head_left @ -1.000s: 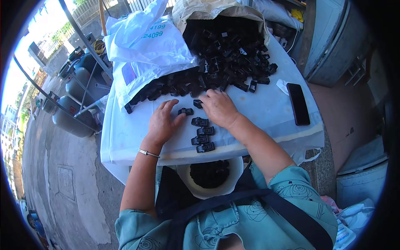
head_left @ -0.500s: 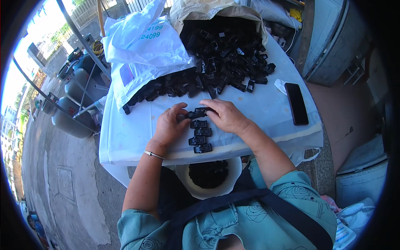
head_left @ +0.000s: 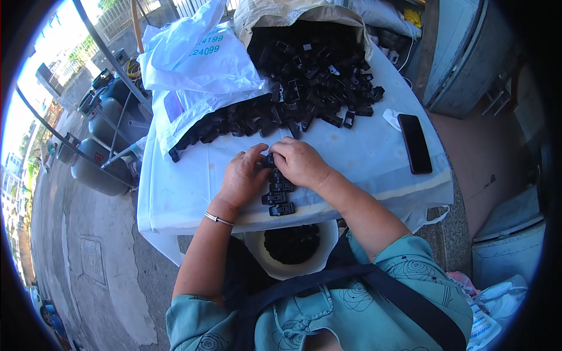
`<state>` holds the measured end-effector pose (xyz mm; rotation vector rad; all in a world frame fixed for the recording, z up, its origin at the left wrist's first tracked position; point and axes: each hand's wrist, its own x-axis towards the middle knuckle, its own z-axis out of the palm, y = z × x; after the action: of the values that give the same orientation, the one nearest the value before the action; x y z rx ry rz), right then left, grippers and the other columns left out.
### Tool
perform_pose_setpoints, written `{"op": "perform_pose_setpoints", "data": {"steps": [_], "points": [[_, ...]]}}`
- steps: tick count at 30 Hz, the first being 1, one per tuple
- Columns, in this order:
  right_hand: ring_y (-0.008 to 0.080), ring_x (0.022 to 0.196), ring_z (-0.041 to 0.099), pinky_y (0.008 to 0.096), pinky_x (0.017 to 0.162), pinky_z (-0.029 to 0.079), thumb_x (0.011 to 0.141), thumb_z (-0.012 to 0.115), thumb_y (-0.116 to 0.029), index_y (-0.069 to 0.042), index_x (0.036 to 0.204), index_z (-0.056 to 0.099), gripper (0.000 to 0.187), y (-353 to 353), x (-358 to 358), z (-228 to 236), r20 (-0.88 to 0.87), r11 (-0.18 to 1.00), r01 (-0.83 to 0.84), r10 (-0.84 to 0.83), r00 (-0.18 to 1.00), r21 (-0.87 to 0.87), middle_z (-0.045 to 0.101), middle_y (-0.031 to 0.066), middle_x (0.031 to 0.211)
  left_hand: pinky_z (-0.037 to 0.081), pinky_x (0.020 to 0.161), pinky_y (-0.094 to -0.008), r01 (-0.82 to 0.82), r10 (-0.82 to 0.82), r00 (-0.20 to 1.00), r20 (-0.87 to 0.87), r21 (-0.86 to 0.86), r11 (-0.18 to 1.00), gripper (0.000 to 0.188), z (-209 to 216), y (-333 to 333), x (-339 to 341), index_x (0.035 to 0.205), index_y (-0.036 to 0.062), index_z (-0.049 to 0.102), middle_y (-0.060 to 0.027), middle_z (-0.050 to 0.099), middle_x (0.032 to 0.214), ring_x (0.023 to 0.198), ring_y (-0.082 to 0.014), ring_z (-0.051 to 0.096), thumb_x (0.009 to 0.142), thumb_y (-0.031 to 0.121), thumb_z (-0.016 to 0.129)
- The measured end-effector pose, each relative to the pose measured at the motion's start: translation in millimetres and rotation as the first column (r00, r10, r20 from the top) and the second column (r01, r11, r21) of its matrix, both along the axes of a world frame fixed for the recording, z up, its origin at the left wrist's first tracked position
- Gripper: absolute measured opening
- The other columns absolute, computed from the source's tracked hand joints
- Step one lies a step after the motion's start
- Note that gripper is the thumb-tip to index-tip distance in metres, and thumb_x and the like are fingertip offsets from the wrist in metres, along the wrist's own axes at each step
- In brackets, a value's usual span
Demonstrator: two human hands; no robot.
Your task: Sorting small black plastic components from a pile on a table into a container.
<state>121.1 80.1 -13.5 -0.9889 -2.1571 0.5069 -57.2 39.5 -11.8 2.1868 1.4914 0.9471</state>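
My left hand (head_left: pixel 241 176) and my right hand (head_left: pixel 301 164) meet near the front middle of the table, fingers closed around a small black plastic part (head_left: pixel 270 158). Most of that part is hidden by the fingers. Just below it, a short column of similar black parts (head_left: pixel 280 198) lies on the cover, running toward the front edge. The right hand partly covers the upper ones. Beyond both hands spreads a large heap of loose black plastic parts (head_left: pixel 319 82).
The heap spills from a paper-lined sack (head_left: pixel 275 13) and a white plastic bag (head_left: pixel 199 64). A phone (head_left: pixel 414 144) lies at right on the white-covered table (head_left: pixel 363 175). Below the front edge, a white basin (head_left: pixel 257 255) holds black pieces. Grey tanks (head_left: pixel 96 167) stand at left.
My hands have drawn closer together. The right hand has shifted left and down, over the top of the column, and the held part is now mostly covered.
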Motion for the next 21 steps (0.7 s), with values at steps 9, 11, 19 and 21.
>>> {"op": "perform_pose_setpoints", "data": {"steps": [9, 11, 19, 21], "points": [[0.0356, 0.082, 0.062, 0.0446, 0.075, 0.051, 0.089, 0.055, -0.018, -0.007, 0.098, 0.064, 0.017, -3.2, 2.8, -0.5, 0.089, 0.997, -0.033, 0.027, 0.996, 0.064, 0.063, 0.0132, 0.099, 0.049, 0.083, -0.0411, -0.080, 0.138, 0.968, -0.212, 0.264, 0.961, 0.033, -9.9, -12.7, 9.2, 0.109, 0.0037, 0.062, -0.0123, 0.066, 0.102, 0.091, -0.0327, 0.061, 0.076, 0.007, 0.070], [0.0338, 0.085, 0.063, 0.0439, 0.076, 0.051, 0.090, 0.055, -0.020, -0.009, 0.106, 0.064, 0.021, -12.5, 9.7, 3.0, 0.083, 0.989, -0.060, 0.049, 0.995, 0.138, 0.064, 0.0118, 0.105, 0.049, 0.083, -0.0407, -0.068, 0.128, 0.970, -0.206, 0.280, 0.958, 0.032, -12.0, -12.8, 7.8, 0.107, 0.0039, 0.063, -0.0122, 0.066, 0.101, 0.091, -0.0325, 0.061, 0.077, 0.007, 0.069], [0.0234, 0.121, 0.051, 0.0418, 0.099, 0.034, 0.093, 0.052, -0.031, -0.006, 0.130, 0.055, 0.044, -33.6, 14.2, 6.0, 0.391, 0.977, -0.032, -0.054, 0.919, 0.209, 0.055, 0.0109, 0.131, 0.045, 0.091, -0.0428, 0.005, 0.053, 0.914, -0.403, 0.142, 0.990, 0.039, -1.3, -20.4, 6.9, 0.121, 0.0026, 0.057, -0.0146, 0.060, 0.118, 0.105, -0.0326, 0.056, 0.084, 0.012, 0.060], [0.0235, 0.121, 0.051, 0.0421, 0.100, 0.034, 0.093, 0.052, -0.031, -0.006, 0.130, 0.054, 0.045, -33.8, 12.4, 8.5, 0.403, 0.985, -0.013, -0.059, 0.913, 0.175, 0.054, 0.0107, 0.132, 0.045, 0.091, -0.0427, 0.004, 0.062, 0.900, -0.432, 0.149, 0.989, 0.038, 2.1, -20.9, 8.2, 0.120, 0.0016, 0.057, -0.0148, 0.060, 0.118, 0.104, -0.0327, 0.056, 0.083, 0.012, 0.059]]}}
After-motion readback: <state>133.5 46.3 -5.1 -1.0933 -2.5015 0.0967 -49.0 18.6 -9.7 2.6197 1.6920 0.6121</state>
